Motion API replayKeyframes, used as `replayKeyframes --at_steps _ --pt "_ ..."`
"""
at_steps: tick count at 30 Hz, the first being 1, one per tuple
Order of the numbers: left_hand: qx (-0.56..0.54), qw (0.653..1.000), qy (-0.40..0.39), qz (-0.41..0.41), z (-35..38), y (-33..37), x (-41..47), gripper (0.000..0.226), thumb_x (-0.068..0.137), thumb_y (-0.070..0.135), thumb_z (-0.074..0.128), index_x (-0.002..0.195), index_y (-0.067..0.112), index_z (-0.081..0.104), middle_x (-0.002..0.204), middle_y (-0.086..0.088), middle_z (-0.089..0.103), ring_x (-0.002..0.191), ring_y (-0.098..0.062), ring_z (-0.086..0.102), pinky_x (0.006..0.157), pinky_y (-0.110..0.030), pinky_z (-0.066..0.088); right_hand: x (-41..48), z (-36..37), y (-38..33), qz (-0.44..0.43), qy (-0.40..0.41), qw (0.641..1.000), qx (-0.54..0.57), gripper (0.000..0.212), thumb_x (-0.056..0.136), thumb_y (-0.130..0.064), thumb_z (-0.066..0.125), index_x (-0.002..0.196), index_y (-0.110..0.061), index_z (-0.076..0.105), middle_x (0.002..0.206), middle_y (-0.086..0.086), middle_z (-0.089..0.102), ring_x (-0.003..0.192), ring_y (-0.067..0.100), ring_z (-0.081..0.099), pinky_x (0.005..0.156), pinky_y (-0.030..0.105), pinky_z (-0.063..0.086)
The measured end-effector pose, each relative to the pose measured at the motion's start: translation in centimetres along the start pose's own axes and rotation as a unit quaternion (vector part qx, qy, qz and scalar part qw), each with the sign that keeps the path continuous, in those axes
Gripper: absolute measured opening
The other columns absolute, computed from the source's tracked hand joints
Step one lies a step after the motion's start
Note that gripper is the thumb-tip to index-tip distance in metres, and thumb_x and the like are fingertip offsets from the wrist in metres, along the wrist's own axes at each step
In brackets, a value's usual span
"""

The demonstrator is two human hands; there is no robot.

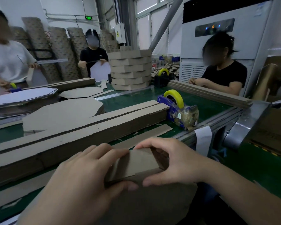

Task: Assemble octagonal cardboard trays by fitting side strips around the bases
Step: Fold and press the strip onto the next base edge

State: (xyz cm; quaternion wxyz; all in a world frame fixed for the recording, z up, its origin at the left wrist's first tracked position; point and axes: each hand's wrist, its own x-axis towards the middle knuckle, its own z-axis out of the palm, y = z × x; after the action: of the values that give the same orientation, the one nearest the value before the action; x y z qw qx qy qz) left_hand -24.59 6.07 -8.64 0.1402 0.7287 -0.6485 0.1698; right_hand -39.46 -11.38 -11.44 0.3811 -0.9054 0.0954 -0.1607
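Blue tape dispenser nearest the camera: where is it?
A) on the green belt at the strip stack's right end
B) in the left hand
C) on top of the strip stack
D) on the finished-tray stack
A: the tape dispenser stands on the green belt at the right end of the strip stack; the left hand and right hand grip a folded strip.

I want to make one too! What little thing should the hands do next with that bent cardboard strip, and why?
Probably bend the side strip at its next crease, against the flat cardboard below. The left hand and right hand both pinch it, and it looks only partly folded, not yet wrapped round.
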Motion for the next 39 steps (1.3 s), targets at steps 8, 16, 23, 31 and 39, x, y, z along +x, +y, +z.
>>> replayKeyframes --at_steps 8,16,23,31,39 --pt "-0.086 0.991 0.098 0.01 -8.6 1.3 -0.6 0.077 0.059 0.083 0.042 0.123 0.043 0.057 0.108 0.024 0.057 0.099 -0.004 0.056 0.08 -0.039 0.051 -1.9 -4.7 -10.2 -0.096 0.08 0.991 -0.05 0.059 0.063 -0.035 0.088 0.115 -0.037 0.061 0.106 -0.023 0.067 0.098 -0.003 0.065 0.077 0.01 0.048" --pt "-0.071 0.955 0.276 0.079 -19.3 2.3 1.2 0.071 0.065 0.075 0.052 0.123 0.036 0.06 0.103 0.016 0.061 0.097 -0.008 0.059 0.084 -0.038 0.05 -2.6 -11.4 -22.8 -0.223 0.164 0.944 -0.182 0.057 0.055 -0.051 0.081 0.108 -0.041 0.062 0.103 -0.025 0.067 0.094 -0.006 0.064 0.072 0.006 0.046" --pt "-0.015 0.905 0.396 0.154 -20.7 0.1 4.0 0.067 0.077 0.056 0.062 0.13 0.016 0.057 0.112 -0.002 0.06 0.101 -0.022 0.058 0.079 -0.046 0.049 -1.2 -13.3 -26.8 -0.286 0.21 0.863 -0.36 0.064 0.06 -0.07 0.065 0.116 -0.044 0.05 0.105 -0.029 0.054 0.105 -0.01 0.052 0.083 0.005 0.042" --pt "0.107 0.883 0.437 0.138 -14.5 -5.8 10.6 0.073 0.082 0.041 0.062 0.141 0.004 0.04 0.115 -0.015 0.053 0.103 -0.028 0.048 0.086 -0.039 0.041 6.4 -13.4 -20.2 -0.327 0.284 0.743 -0.51 0.069 0.076 -0.05 0.065 0.132 -0.011 0.053 0.117 0.006 0.062 0.097 0.027 0.063 0.072 0.046 0.054" --pt "0.14 0.923 0.354 0.062 -4.8 -13.7 18.4 0.059 0.079 0.034 0.069 0.131 0.009 0.055 0.115 -0.01 0.059 0.107 -0.031 0.056 0.105 -0.043 0.036 18.6 -11.2 -8.6 -0.263 0.302 0.701 -0.591 0.068 0.062 -0.03 0.086 0.118 0.0 0.063 0.091 0.014 0.065 0.074 0.032 0.065 0.054 0.033 0.048"
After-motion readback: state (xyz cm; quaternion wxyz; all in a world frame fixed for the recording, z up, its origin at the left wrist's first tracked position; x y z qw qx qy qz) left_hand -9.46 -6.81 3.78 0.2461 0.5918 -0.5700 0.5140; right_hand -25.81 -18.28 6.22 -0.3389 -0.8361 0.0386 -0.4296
